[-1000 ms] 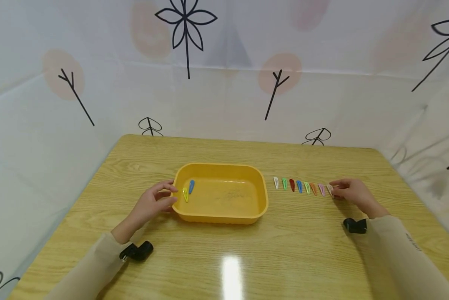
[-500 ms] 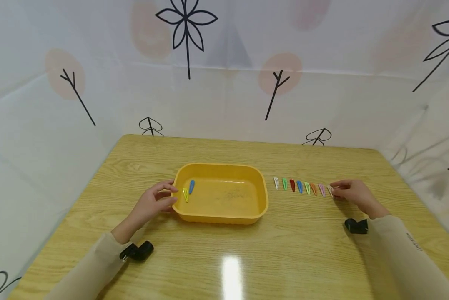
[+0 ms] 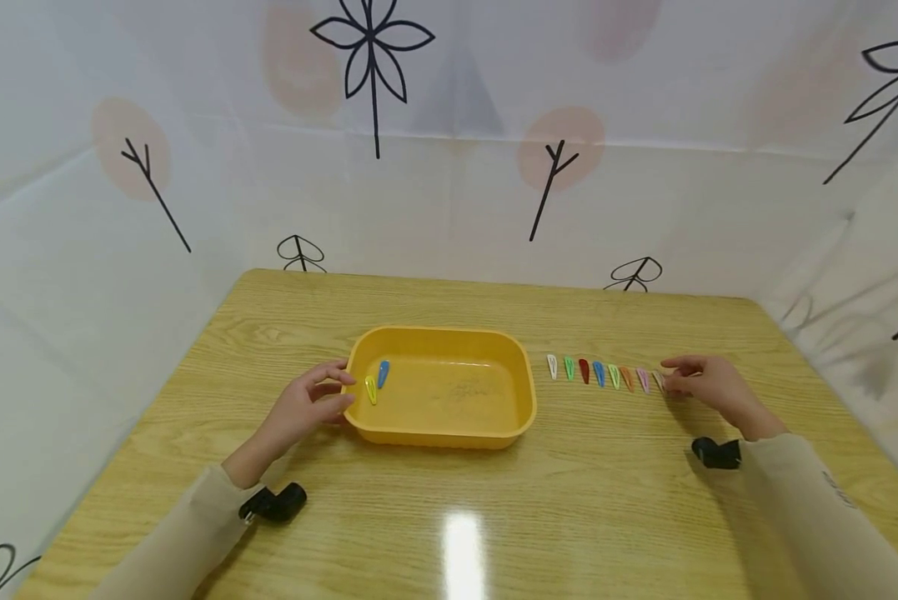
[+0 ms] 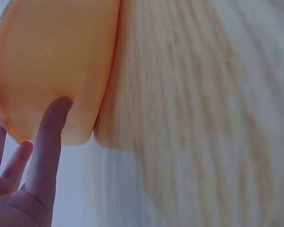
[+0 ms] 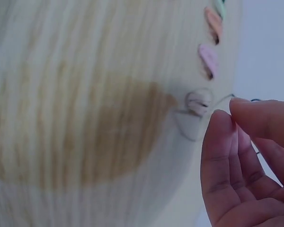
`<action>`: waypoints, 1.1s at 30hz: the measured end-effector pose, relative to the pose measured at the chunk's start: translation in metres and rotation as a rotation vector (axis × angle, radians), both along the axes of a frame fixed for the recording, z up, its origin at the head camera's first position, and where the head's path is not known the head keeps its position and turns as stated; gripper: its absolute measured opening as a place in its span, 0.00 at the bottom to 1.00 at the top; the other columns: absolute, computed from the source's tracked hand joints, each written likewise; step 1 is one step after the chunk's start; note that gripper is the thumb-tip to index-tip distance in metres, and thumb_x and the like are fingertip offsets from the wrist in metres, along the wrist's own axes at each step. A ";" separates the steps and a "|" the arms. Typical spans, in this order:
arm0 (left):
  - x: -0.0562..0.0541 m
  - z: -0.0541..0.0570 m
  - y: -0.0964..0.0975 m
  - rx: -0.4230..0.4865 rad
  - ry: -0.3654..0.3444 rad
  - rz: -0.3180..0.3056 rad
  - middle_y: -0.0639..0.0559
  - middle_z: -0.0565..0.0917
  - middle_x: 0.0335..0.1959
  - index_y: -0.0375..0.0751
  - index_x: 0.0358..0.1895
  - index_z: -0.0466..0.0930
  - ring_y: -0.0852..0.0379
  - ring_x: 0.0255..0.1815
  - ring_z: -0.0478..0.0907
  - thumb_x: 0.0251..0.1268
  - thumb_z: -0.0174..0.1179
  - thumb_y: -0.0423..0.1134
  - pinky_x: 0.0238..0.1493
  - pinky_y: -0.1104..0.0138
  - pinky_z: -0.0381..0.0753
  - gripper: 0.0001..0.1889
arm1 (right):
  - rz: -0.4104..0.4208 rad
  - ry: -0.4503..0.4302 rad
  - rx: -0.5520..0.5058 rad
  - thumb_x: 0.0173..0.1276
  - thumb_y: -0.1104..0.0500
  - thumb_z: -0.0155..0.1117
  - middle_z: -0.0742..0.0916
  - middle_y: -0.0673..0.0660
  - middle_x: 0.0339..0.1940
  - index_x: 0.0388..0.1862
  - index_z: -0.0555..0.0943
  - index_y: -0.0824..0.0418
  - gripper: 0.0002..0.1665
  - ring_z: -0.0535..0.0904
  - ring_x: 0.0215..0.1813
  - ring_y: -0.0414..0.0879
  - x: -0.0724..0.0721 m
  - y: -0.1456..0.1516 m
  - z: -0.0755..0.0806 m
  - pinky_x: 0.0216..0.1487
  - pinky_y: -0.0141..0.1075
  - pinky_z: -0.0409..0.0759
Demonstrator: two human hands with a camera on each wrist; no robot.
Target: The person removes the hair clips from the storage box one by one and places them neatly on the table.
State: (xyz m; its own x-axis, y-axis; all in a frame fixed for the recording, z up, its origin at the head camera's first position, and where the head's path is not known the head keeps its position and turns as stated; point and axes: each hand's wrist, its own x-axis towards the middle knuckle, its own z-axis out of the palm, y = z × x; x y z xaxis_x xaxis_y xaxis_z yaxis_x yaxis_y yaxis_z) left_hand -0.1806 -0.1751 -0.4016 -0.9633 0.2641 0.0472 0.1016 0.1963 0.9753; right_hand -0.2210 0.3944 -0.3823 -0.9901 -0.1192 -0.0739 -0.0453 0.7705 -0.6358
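The left hand (image 3: 304,404) rests against the left end of a yellow plastic tub (image 3: 437,439). Its fingers are mostly straight, and in the left wrist view the thumb (image 4: 46,151) touches the tub's outer wall. Inside lie a blue hair clip (image 3: 383,374) and a yellow hair clip (image 3: 371,389). To the right, the right hand (image 3: 707,389) is at the pale hair clip (image 3: 659,382) that ends a row. In the right wrist view this clip lies just beyond its thumb and finger tips, which are close together with nothing visible between them.
Several other hair clips continue the row toward the tub, from a white clip (image 3: 552,367) through a red one (image 3: 584,372) to a pink one (image 3: 643,381). They lie on a wooden table (image 3: 569,500). A patterned white cloth (image 3: 456,192) hangs behind its back edge.
The right hand has shifted slightly to the right, leaving more of the pale hair clip visible. The left hand, the tub and the other clips have not moved.
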 end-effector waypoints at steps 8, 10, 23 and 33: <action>0.000 0.000 -0.001 -0.007 -0.001 0.004 0.39 0.59 0.69 0.27 0.48 0.73 0.36 0.60 0.66 0.62 0.62 0.36 0.38 0.59 0.83 0.17 | 0.038 0.047 -0.012 0.66 0.65 0.59 0.82 0.64 0.38 0.59 0.69 0.78 0.25 0.78 0.34 0.41 0.003 -0.008 0.013 0.33 0.37 0.79; 0.000 0.000 -0.001 -0.008 -0.003 0.005 0.40 0.59 0.68 0.27 0.48 0.73 0.36 0.60 0.66 0.62 0.62 0.36 0.38 0.60 0.83 0.17 | 0.044 0.057 -0.017 0.67 0.65 0.58 0.82 0.64 0.39 0.59 0.69 0.78 0.25 0.79 0.35 0.40 0.004 -0.010 0.017 0.36 0.39 0.80; 0.000 0.000 -0.001 -0.005 -0.008 0.005 0.40 0.59 0.69 0.26 0.49 0.72 0.36 0.60 0.66 0.61 0.62 0.36 0.37 0.60 0.83 0.18 | 0.059 0.121 0.009 0.68 0.58 0.59 0.81 0.61 0.38 0.58 0.72 0.73 0.25 0.79 0.35 0.36 0.003 -0.034 0.040 0.38 0.40 0.79; 0.000 -0.001 -0.001 -0.004 -0.010 0.003 0.39 0.58 0.69 0.26 0.48 0.72 0.36 0.60 0.66 0.62 0.62 0.36 0.37 0.60 0.83 0.17 | 0.085 0.127 0.037 0.68 0.54 0.59 0.82 0.61 0.40 0.58 0.75 0.67 0.24 0.80 0.39 0.45 0.005 -0.060 0.058 0.39 0.41 0.77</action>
State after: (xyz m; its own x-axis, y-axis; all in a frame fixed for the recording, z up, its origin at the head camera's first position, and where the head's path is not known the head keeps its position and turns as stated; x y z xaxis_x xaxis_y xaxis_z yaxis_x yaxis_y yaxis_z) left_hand -0.1806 -0.1760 -0.4023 -0.9646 0.2611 0.0363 0.0909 0.2001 0.9755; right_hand -0.2163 0.3343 -0.3244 -0.9782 -0.2028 0.0453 -0.1898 0.7832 -0.5922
